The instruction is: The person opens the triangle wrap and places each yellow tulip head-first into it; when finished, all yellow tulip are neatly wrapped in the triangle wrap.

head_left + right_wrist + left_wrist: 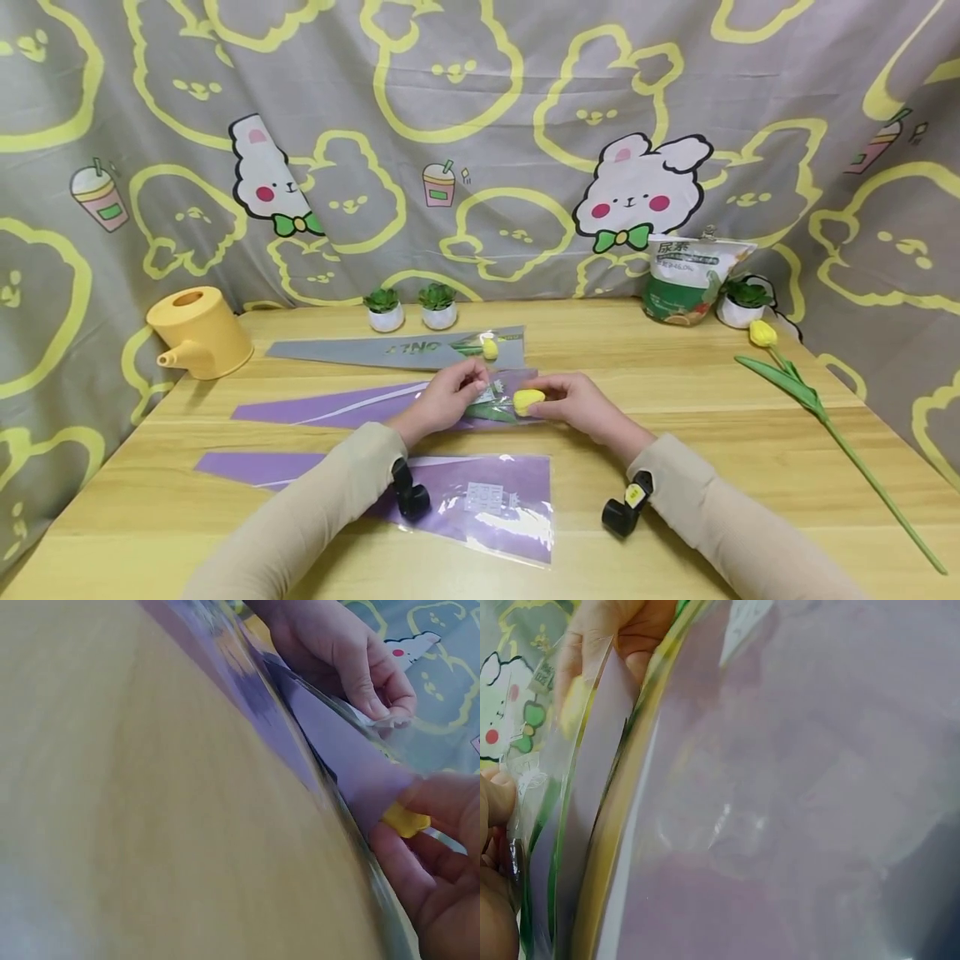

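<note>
In the head view, my left hand (448, 396) is at the open end of the middle purple flower sleeve (337, 405). Its thumb and forefinger pinch the clear film, as the right wrist view shows. My right hand (581, 408) holds the yellow head of an artificial tulip (528, 402) between thumb and fingers. That tulip's green leaf and stem lie inside the sleeve, behind clear film. Seen from the right wrist, the fingers (401, 859) are around the yellow bloom (409, 820), at the purple sheet's edge. Film hides part of the stem.
Behind lies a grey sleeve (352, 353) with another tulip (490, 348) inside. A flat purple sleeve (525, 521) lies in front. On the right lies a loose tulip (806, 396). Along the back stand a yellow watering can (210, 337), potted succulents (438, 310) and a bag (686, 283).
</note>
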Tool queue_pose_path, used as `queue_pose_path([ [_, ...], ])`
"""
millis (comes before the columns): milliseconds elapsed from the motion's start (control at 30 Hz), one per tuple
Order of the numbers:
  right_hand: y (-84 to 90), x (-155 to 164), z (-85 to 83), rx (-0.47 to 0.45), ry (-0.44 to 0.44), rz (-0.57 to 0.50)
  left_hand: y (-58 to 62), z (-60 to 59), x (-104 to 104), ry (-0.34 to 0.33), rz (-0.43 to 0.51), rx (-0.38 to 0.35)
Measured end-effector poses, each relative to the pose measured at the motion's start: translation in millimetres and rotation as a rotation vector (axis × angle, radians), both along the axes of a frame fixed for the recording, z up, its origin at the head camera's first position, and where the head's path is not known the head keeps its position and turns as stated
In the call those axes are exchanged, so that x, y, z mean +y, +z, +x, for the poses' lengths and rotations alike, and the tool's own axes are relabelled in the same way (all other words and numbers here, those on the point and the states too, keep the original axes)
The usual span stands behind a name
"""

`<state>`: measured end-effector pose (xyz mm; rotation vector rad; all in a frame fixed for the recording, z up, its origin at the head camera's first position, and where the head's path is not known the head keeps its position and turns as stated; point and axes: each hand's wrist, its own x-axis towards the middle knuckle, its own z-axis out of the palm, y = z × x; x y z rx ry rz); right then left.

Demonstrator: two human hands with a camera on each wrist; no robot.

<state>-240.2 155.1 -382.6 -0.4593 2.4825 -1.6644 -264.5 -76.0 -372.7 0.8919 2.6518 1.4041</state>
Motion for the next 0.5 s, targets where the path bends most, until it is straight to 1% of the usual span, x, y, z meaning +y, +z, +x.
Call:
queue_pose_path([
  [167,-0.9,1.2,1.2,-0.067,-0.016,-0.047,-1.0,-0.1,-3.6,0.017,0.043,-0.016],
  [267,0.0,-0.8,2.0,-0.101,-0.05,-0.087,-0.4,-0.5,-3.8,0.012,0.037,-0.023],
  [367,0.1,-3.5,2.6,-0.129,-0.087,-0.148,0.0,-1.1,-2.8,0.003,0.028,-0.023],
  [500,-2.0,-6.5,2.4,-0.139,-0.126,-0.202,-1.6,-1.9,-0.6,-0.02,0.019,-0.011],
])
